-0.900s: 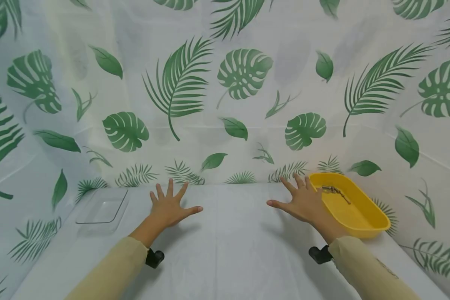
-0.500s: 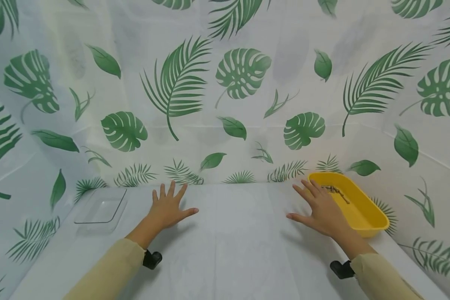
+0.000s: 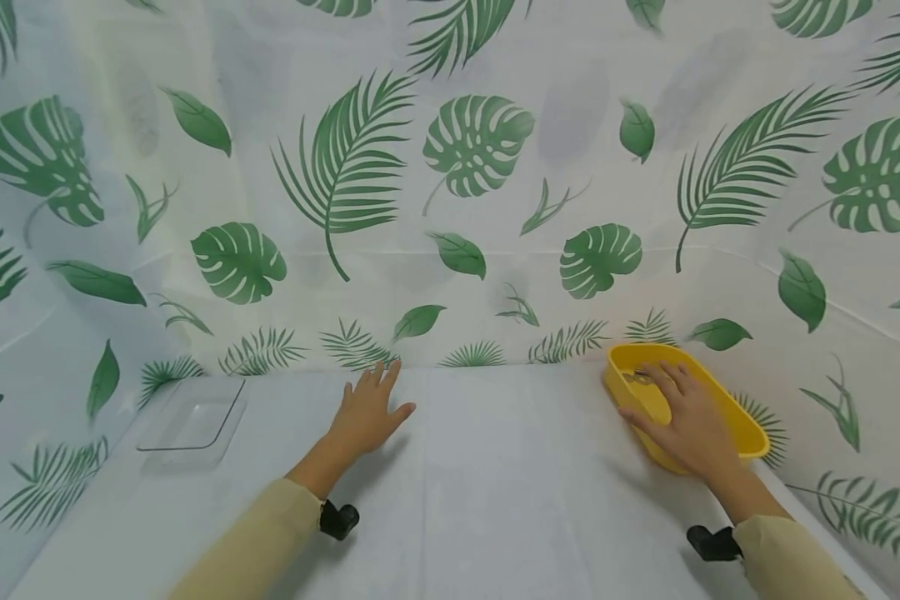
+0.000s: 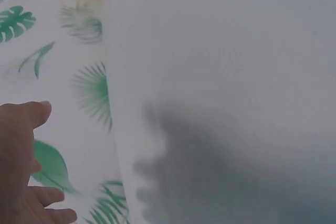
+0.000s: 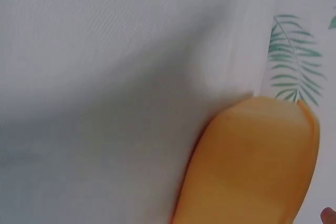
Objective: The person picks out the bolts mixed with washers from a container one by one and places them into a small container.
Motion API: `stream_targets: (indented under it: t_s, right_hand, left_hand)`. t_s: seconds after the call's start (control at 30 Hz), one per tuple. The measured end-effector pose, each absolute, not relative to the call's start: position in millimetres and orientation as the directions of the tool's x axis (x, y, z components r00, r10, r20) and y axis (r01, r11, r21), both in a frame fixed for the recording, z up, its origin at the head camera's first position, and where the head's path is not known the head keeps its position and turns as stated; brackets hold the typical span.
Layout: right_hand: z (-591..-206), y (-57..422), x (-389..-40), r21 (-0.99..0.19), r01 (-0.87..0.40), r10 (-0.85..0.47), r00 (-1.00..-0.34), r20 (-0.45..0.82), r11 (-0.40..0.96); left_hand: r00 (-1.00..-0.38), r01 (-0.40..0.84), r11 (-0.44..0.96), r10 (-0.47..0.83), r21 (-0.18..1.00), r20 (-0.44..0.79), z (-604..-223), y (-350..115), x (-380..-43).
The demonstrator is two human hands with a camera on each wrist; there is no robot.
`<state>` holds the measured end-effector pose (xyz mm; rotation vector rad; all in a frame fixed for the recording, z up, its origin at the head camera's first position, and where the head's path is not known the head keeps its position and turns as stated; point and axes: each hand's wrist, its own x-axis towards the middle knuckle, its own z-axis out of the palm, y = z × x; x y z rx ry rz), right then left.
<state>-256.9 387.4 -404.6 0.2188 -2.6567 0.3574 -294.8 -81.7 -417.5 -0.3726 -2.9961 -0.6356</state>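
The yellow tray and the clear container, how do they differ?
The yellow tray is opaque; the clear container is see-through. In the head view, the tray looks larger than the container. The right hand appears over the tray; the container has no hand over it. Both stand on the white table.

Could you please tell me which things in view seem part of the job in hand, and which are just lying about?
Likely in the job:
Yellow tray, with the right hand over it
Small metal pieces in that tray, partly hidden

Seemingly lying about or background:
Clear container, apart from the left hand
White table
Leaf-print backdrop
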Motion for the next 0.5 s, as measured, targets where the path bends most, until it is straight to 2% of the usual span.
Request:
stream_targets:
  t_s: [0.2, 0.3, 0.5]
  right_hand:
    - [-408.4, 405.5, -253.7, -0.226, -0.116, 0.004, -0.883, 0.470, 0.967]
    - [-409.2, 410.4, -249.1, -0.238, -0.078, 0.052, -0.867, 0.495, 0.968]
    - [-412.3, 419.0, -242.6, -0.370, 0.002, 0.204, -0.838, 0.507, 0.929]
  left_hand:
    - [-0.970, 0.238, 0.783, 0.220, 0.575, 0.102, -416.6, -42.2, -291.5]
    - [-0.961, 0.261, 0.736, 0.261, 0.625, 0.093, -416.0, -19.8, -286.7]
    - [-0.928, 0.355, 0.733, 0.351, 0.580, 0.124, -418.0, 22.0, -283.8]
